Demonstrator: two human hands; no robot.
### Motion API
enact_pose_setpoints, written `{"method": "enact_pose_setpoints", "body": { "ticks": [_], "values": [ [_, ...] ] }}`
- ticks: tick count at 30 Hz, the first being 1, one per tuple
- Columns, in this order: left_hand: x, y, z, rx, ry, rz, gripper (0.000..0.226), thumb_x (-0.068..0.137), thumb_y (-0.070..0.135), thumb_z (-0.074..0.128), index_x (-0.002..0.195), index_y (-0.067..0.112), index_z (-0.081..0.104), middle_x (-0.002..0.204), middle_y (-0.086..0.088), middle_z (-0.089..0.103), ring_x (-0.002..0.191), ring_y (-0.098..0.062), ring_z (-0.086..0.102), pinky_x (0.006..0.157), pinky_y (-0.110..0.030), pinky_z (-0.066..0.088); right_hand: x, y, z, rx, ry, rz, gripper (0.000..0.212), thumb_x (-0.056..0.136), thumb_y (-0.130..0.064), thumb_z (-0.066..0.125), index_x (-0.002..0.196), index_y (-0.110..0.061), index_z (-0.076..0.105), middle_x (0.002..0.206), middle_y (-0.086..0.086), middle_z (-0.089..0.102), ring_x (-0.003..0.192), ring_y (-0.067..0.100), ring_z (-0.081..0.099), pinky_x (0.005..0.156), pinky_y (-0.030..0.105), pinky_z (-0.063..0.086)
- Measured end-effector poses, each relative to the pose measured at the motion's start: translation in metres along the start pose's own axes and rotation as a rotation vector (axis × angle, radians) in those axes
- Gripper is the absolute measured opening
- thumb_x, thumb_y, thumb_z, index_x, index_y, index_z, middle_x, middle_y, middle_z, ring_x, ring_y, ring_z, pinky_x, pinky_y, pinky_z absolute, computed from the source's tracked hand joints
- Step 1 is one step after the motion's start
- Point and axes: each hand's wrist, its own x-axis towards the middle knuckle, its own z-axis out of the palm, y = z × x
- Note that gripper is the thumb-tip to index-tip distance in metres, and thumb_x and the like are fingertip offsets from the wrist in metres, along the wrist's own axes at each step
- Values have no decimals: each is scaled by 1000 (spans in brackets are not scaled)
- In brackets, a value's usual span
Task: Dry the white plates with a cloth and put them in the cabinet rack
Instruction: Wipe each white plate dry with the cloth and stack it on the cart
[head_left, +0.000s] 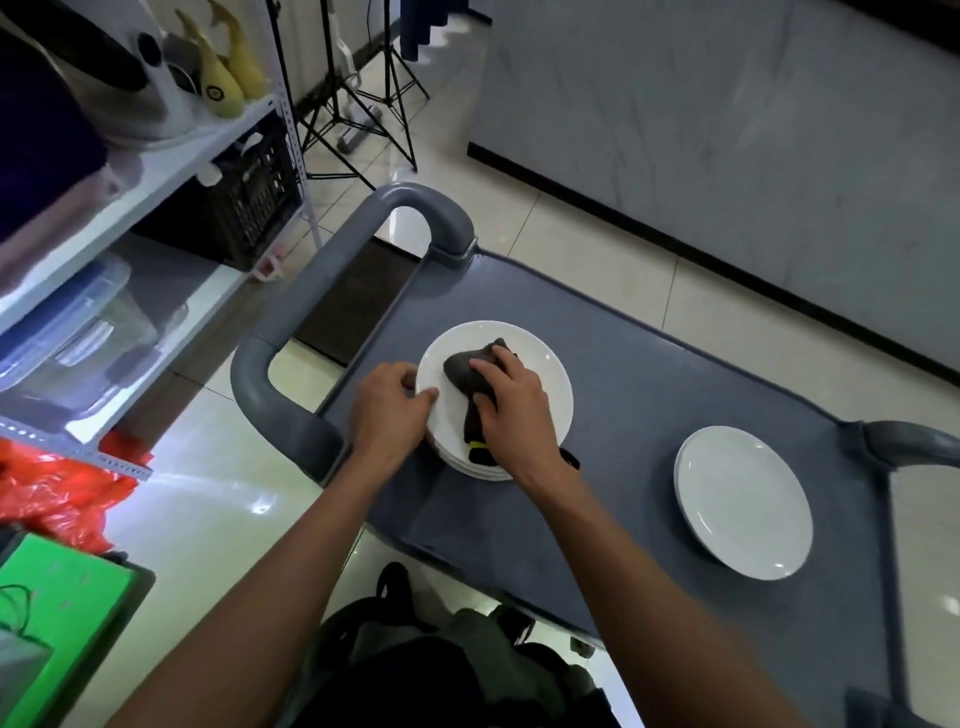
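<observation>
Pressing down on a dark cloth (470, 376), the right hand (511, 410) keeps its grip bunched around the fabric, fingers curled over it on the face of the top plate (550, 384). The left hand (392, 402) steadies that plate at its near-left rim, thumb on the upper face and fingers tucked around the edge, so its grip is closed on the plate.

The top plate sits on a short stack of white plates (483, 470) at the left end of a grey cart (649, 395), whose flat top serves as the surface. A single white plate (743, 501) lies apart on the same surface, well to the right of the stack. Whether that one is already dried I cannot tell, though its separate place suggests it may be. No cabinet rack shows in view, and no plate looks put away, so the task seems to be in its early part: wiping is under way, several plates in the stack are left, and all of the racking is left.

Both forearms reach forward and down from the bottom of the view, converging on the stack, the right wrist bent slightly so the palm bears flat over the cloth.
</observation>
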Motion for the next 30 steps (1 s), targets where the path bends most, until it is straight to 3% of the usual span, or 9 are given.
{"method": "enact_pose_setpoints", "body": {
  "ticks": [5,10,16,19,22,24,26,30],
  "values": [
    [1,4,2,-10,13,-36,20,85,30,73,101,18,69,103,-1,66,91,-24,63,83,-44,56,-13,7,8,-118,-27,-53,54,96,-19,56,148,-21,42,163,6,25,148,29,23,117,46,29],
    [0,8,1,-13,16,-27,16,86,27,72,99,18,66,102,0,64,90,-22,62,81,-43,55,-15,8,11,-59,13,-33,56,95,-17,57,149,-18,41,162,6,28,144,30,29,116,46,29],
    [5,19,-2,-106,-9,-18,13,85,26,70,94,25,61,91,8,65,85,-16,62,73,-30,47,-18,12,10,74,119,-16,55,94,-12,59,147,-17,46,158,4,36,138,29,35,115,46,32],
    [10,24,-2,-152,-84,-40,15,87,18,64,97,23,54,95,2,64,89,-20,61,73,-31,43,-20,14,8,99,141,-47,54,94,-10,59,146,-18,48,156,2,40,135,29,38,114,43,32],
    [9,30,-1,-286,-209,-137,18,91,10,54,105,18,46,103,-9,60,95,-30,60,74,-45,54,-22,15,7,110,159,-72,51,94,-6,56,144,-16,51,154,3,43,133,30,40,115,39,30],
    [7,34,-4,-489,-293,-216,23,94,2,49,110,17,45,104,-11,58,91,-29,61,52,-42,57,-24,16,6,118,160,-86,49,96,-4,54,143,-15,52,154,2,43,132,32,40,115,39,29],
    [4,39,-9,-627,-373,-230,32,94,-6,47,117,16,51,101,-12,63,83,-26,65,42,-31,52,-26,16,5,118,154,-125,48,96,-1,52,142,-14,53,153,3,44,131,33,40,114,42,31],
    [1,43,-18,-709,-472,-161,43,92,-12,48,119,17,65,98,-13,72,80,-24,72,51,-37,57,-28,13,6,79,181,-185,47,97,-1,49,142,-14,53,152,4,45,131,34,41,111,47,35]
  ]
}}
